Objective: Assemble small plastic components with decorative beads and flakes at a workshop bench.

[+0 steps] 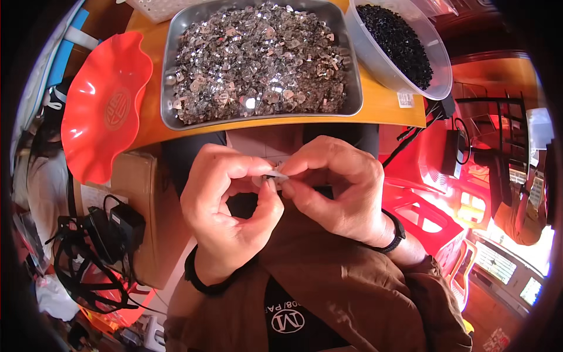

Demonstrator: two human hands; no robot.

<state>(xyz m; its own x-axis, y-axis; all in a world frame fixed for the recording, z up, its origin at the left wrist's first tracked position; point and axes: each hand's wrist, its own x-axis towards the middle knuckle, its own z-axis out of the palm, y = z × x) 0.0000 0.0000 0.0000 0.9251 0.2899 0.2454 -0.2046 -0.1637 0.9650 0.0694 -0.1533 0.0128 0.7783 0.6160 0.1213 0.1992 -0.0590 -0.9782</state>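
Pinching fingers: my left hand (226, 205) has its thumb and index finger pressed on a small pale piece (274, 173), and my right hand (346, 182) nips its other end.
Piece's place: in the air between my fingertips, just short of the table (381, 102).
Step in hand: I judge it to be close two-handed work on this one piece; whether I am turning, parting or checking it, I cannot tell.
Next move: seems to call for a light, steady pinch, one hand bracing while the other shifts its hold.
Piece's look: whitish, thin, slanting slightly; my fingertips hide much of its shape.
Metal tray (352, 88): beyond my hands, heaped with glinting pieces (252, 58), clear, grey and pinkish.
Red dish (99, 111): wavy-rimmed, left of the tray.
Clear tub (441, 82): right of the tray, holding black bits (396, 44).
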